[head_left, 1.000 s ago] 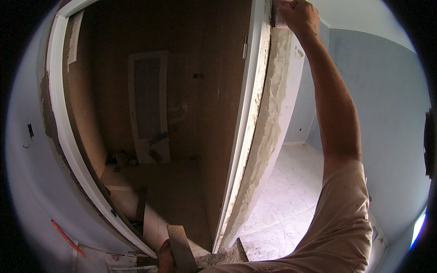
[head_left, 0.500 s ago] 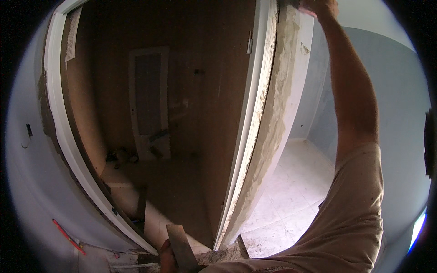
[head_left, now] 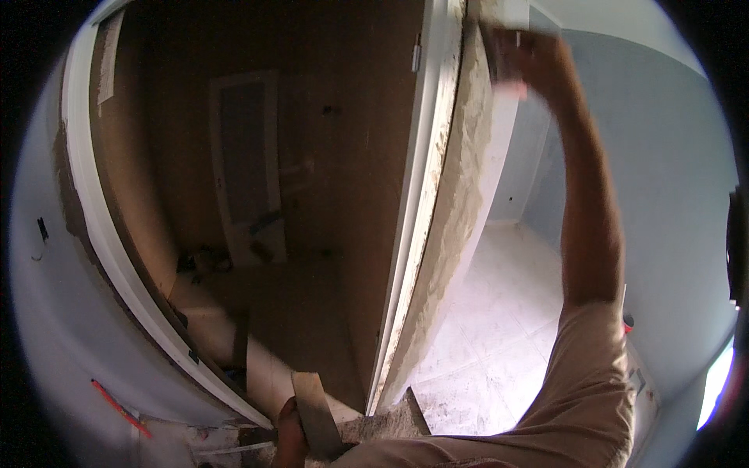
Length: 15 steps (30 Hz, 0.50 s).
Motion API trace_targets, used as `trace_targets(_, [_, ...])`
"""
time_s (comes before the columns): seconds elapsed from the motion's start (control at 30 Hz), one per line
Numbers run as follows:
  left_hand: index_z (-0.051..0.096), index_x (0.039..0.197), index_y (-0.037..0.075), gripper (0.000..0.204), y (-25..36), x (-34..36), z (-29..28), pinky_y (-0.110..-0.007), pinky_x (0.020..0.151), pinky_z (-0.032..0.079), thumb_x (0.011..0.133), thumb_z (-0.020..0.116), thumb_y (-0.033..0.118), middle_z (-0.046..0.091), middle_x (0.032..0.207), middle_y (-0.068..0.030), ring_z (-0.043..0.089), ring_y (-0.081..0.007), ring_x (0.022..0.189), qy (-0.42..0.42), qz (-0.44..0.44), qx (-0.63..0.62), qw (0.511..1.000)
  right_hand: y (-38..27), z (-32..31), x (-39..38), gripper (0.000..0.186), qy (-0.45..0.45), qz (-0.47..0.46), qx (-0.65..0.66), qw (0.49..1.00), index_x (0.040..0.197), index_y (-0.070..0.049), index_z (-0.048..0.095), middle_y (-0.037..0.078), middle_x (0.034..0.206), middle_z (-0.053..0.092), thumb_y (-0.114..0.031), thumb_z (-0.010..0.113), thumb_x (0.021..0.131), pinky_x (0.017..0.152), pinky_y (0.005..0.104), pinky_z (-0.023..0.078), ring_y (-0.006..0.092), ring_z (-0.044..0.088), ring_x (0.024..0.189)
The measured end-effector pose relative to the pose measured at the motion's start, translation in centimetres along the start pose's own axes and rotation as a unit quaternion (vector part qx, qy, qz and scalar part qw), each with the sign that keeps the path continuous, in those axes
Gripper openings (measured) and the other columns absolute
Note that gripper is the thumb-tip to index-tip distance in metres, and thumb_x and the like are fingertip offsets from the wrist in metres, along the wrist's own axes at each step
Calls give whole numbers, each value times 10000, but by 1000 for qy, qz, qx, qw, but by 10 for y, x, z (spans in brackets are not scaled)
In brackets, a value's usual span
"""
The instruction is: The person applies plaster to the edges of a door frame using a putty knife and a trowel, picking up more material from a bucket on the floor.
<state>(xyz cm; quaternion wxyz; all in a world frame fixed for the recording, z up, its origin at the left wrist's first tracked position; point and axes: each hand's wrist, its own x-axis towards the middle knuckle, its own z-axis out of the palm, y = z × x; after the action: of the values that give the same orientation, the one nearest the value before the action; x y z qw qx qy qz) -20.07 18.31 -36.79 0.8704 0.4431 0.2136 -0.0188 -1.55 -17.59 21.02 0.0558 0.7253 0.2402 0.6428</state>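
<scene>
Tan short sleeve (head_left: 589, 374), loose and creased, bare right forearm (head_left: 591, 210), bare right grip (head_left: 542, 66)

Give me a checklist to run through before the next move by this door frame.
1. Left hand gripping the flat piece: ok, fingers around its edge.
2. Right hand closed on the dark tool: ok, though both are blurred.
3. Tool touching the plaster strip: cannot tell, blur hides any contact.
4. Plaster strip even: not ok, its surface looks patchy, with a ragged outer edge.
5. White door frame clean: not ok, dark blotches run along the side by the plaster.
6. Red stick apart from both hands: ok, at lower left.
</scene>
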Motion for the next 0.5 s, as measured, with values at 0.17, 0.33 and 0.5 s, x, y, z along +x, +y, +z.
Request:
trace_targets(0.17, [624, 1262, 38, 344, -2, 17, 10, -384, 815, 558, 954, 524, 154, 684, 1075, -112, 673, -249, 932, -6, 6, 61, 998, 5, -30, 99, 283, -95, 206, 239, 944, 1172, -11, 731, 112, 830, 746, -82, 631, 917, 549, 352, 566, 195, 686, 648])
trace_targets(0.33, [627, 1254, 30, 348, 24, -7, 39, -389, 816, 555, 979, 522, 216, 681, 1061, -105, 665, -244, 941, 46, 9, 7, 999, -48, 27, -54, 288, -169, 36, -113, 978, 978, -45, 748, 122, 857, 752, -307, 628, 982, 615, 337, 576, 217, 733, 750])
trace_targets(0.5, [605, 1274, 53, 351, 17, 18, -14, -404, 810, 556, 987, 526, 239, 670, 1088, -107, 663, -246, 941, -31, 41, -46, 998, -85, 18, -137, 322, -67, 109, 84, 988, 953, -25, 745, 139, 760, 722, -303, 584, 987, 654, 370, 566, 165, 717, 724])
